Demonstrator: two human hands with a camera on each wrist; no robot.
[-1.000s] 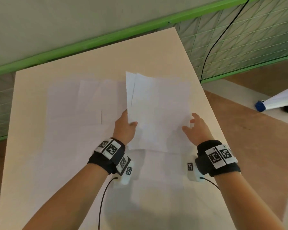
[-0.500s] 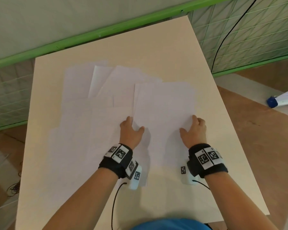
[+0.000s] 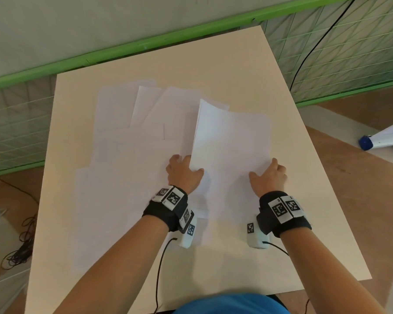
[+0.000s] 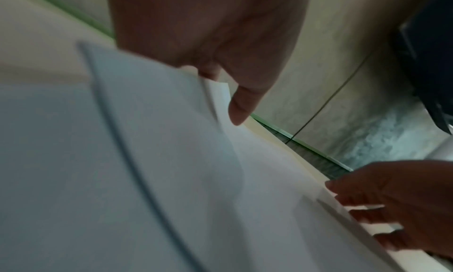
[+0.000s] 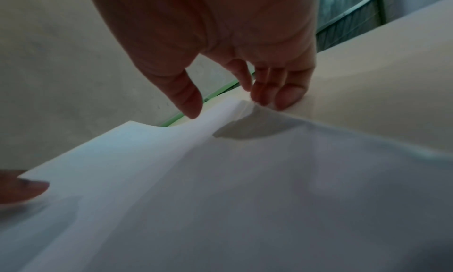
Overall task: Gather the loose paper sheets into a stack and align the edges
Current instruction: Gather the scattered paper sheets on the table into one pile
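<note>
Paper stack (image 3: pixel 230 155) — left edge up

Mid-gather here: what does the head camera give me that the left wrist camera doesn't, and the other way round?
Head only: the loose sheets fanned out to the left of the hands, and the whole table outline. Left wrist only: a close look at the left hand pinching the raised edge of the held sheets between thumb and finger. Both: those held sheets, lifted on their left side, with the right hand at the opposite edge.
</note>
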